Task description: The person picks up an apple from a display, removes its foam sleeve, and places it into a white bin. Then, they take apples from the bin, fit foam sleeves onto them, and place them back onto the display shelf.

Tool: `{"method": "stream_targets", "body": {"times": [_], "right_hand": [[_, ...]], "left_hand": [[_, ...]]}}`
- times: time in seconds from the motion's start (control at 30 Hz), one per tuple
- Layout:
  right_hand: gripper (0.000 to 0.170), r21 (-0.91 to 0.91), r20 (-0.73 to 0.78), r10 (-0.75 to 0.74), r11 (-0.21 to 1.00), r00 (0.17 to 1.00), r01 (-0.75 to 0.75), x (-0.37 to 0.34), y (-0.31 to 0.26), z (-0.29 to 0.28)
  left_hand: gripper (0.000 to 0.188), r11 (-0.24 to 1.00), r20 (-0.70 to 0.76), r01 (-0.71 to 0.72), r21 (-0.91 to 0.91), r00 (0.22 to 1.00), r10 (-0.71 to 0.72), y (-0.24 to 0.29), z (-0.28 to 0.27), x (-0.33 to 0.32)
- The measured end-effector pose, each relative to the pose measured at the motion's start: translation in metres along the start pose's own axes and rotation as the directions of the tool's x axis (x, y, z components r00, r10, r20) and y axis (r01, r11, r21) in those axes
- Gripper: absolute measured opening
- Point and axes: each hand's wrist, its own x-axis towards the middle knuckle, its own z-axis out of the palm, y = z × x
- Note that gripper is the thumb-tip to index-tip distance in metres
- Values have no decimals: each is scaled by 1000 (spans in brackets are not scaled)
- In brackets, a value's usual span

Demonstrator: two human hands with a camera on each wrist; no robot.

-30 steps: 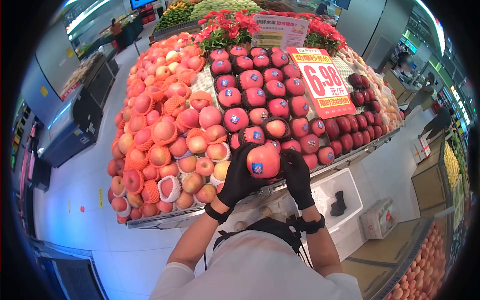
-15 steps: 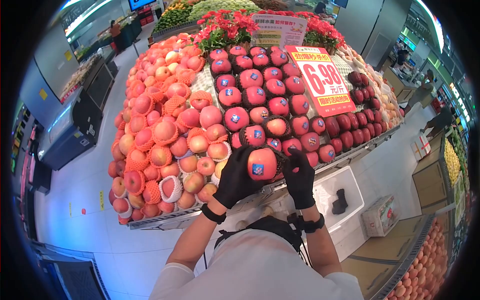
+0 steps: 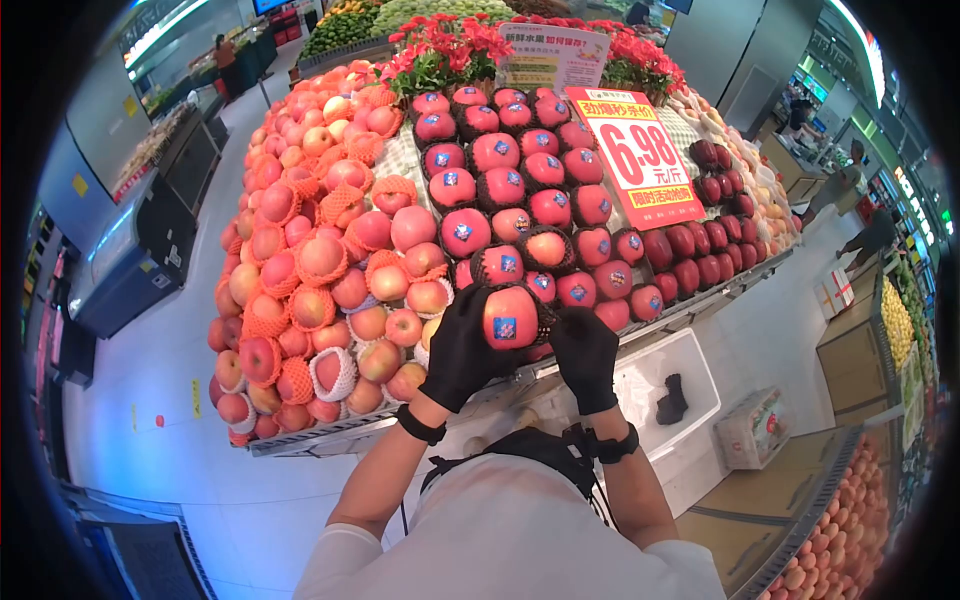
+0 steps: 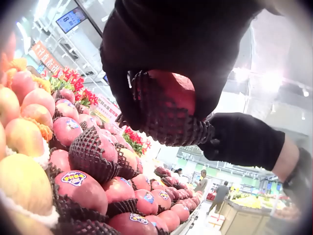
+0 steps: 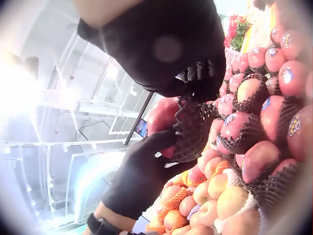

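A large red apple (image 3: 510,318) with a blue sticker is held up in front of the display by my black-gloved left hand (image 3: 462,352), whose fingers wrap its left side. Black foam netting (image 4: 164,117) covers part of the apple, as the left wrist view shows. My right hand (image 3: 585,358), also gloved, is at the apple's right side with fingers curled. In the right wrist view, its fingertips pinch the edge of the foam net (image 5: 193,129). Just beyond the hands, rows of stickered red apples (image 3: 497,265) sit in similar black nets.
Pinkish apples (image 3: 320,255), several in orange or white nets, are heaped at the left. A red price sign (image 3: 640,160) stands over dark red apples (image 3: 700,275). Below the display's right edge lies a white bin (image 3: 700,385) with a black item (image 3: 672,400) inside.
Half a second ago my right hand's fingers were lifted at the netting's edge; now they are closed in at the apple's right side. More black netting shows there. The left hand keeps its hold.
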Motion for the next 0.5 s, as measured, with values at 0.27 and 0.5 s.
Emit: {"method": "stream_targets", "body": {"times": [0.27,0.5], "right_hand": [[35,138,278,-73,990,958,36,14,-9,-8],[66,521,552,25,770,833,-368,14,28,9]], "left_hand": [[80,1000,14,-19,-6,1000,19,-13,6,-2],[82,991,-25,-50,-123,999,47,-10,10,1]]}}
